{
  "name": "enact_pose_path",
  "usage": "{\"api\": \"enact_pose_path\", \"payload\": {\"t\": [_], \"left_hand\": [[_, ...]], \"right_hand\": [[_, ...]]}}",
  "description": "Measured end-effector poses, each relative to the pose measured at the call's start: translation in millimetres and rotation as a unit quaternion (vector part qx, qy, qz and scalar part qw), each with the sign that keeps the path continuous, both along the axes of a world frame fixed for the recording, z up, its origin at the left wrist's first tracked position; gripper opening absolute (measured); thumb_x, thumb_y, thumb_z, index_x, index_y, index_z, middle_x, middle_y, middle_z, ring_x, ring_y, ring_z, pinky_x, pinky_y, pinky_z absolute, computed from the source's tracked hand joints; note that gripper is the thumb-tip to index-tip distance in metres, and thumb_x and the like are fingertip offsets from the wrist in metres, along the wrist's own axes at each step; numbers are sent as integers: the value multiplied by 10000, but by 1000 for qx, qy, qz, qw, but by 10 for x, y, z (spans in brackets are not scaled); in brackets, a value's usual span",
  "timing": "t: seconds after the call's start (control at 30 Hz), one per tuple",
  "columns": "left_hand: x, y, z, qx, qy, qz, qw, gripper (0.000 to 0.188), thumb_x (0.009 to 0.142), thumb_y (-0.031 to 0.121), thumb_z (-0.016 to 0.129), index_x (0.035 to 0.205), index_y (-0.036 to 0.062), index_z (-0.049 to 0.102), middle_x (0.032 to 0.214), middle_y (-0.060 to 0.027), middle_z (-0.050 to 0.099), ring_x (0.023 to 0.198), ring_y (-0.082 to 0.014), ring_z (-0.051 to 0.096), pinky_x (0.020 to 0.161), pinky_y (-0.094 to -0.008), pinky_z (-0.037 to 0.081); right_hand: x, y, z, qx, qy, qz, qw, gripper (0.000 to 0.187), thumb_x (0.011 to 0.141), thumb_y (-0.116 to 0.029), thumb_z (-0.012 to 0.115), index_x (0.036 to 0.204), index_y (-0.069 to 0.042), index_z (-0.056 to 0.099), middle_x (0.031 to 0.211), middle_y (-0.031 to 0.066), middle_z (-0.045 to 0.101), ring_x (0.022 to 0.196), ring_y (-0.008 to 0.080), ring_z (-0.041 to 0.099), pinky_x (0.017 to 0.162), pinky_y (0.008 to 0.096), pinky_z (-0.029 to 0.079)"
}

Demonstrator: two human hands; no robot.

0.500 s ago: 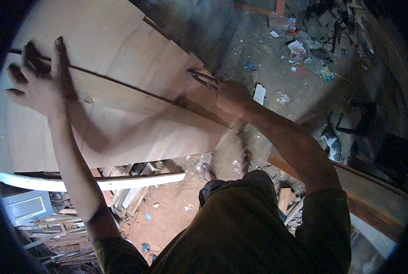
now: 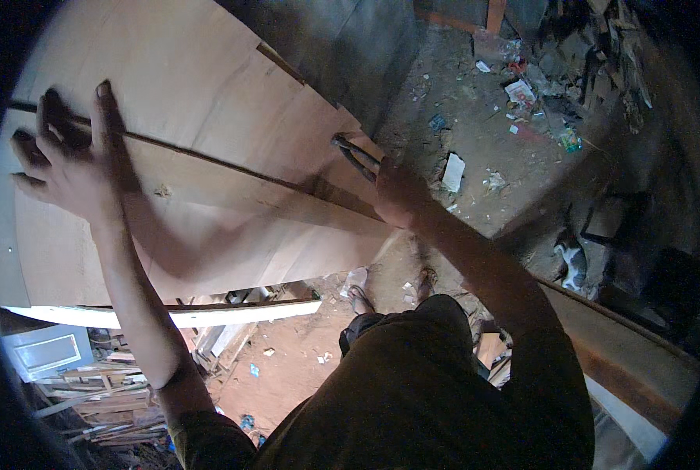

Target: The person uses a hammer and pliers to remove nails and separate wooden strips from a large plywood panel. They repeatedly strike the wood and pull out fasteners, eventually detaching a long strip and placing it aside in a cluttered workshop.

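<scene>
My left hand (image 2: 80, 160) rests on a large pale plywood panel (image 2: 201, 86), fingers spread across a long dark gap between its boards. In my right hand (image 2: 401, 192) is a pair of dark metal pincers (image 2: 356, 159), gripped over the panel's right edge near its pointed corner. The head of the tool points up and left, over the wood. Shadows of my arms fall across the boards. Whether the pincers touch the panel, I cannot tell.
Below the panel runs a white-edged board (image 2: 248, 315). Scrap wood (image 2: 107, 399) and a blue-grey framed panel (image 2: 48, 354) lie lower left. A cat (image 2: 573, 262) lies on the floor at right, near a long wooden piece (image 2: 624, 352). Litter and wood scraps (image 2: 612, 63) cover the upper right.
The whole view has shifted slightly, the panel appearing a little lower. My left hand stays spread on the wood, and my right hand keeps the pincers at the panel's edge.
</scene>
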State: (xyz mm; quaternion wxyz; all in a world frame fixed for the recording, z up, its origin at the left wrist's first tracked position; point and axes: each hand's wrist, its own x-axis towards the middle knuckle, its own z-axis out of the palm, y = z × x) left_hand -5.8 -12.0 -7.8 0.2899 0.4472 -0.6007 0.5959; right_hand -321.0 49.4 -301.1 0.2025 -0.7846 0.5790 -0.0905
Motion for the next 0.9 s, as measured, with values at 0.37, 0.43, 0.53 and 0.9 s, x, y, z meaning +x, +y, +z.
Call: {"api": "enact_pose_path", "payload": {"t": [0.37,0.43,0.53,0.9], "left_hand": [[-84,75,68,10,8,21,1000,813,758,725,687,1337,162,598,1384,-245,538,1427,-377,343,1167,-625,137],[-28,87,48,15,4,47,999,809,758,721,688,1337,163,599,1385,-262,530,1429,-386,337,1169,-627,130],[-84,119,78,20,15,27,999,783,785,695,680,1348,158,591,1405,-285,500,1443,-405,302,1176,-630,94],[-350,371,204,75,103,73,989,705,829,554,701,1356,106,565,1510,-293,350,1468,-447,189,1192,-618,68]], "right_hand": [[114,61,-1165,-111,-209,-81,968,463,857,-149,641,1271,-13,485,1044,273,631,937,423,650,765,508,539],[172,138,-1014,-45,-224,-88,969,499,861,-137,628,1314,-10,462,1108,281,607,965,413,645,782,505,540],[204,80,-603,-10,-202,-129,971,529,872,-128,608,1363,-10,448,1146,286,599,999,398,640,833,505,534],[315,287,-936,-20,-246,-140,959,488,919,-118,561,1388,-24,464,1260,252,588,1118,439,587,961,509,472]]}}
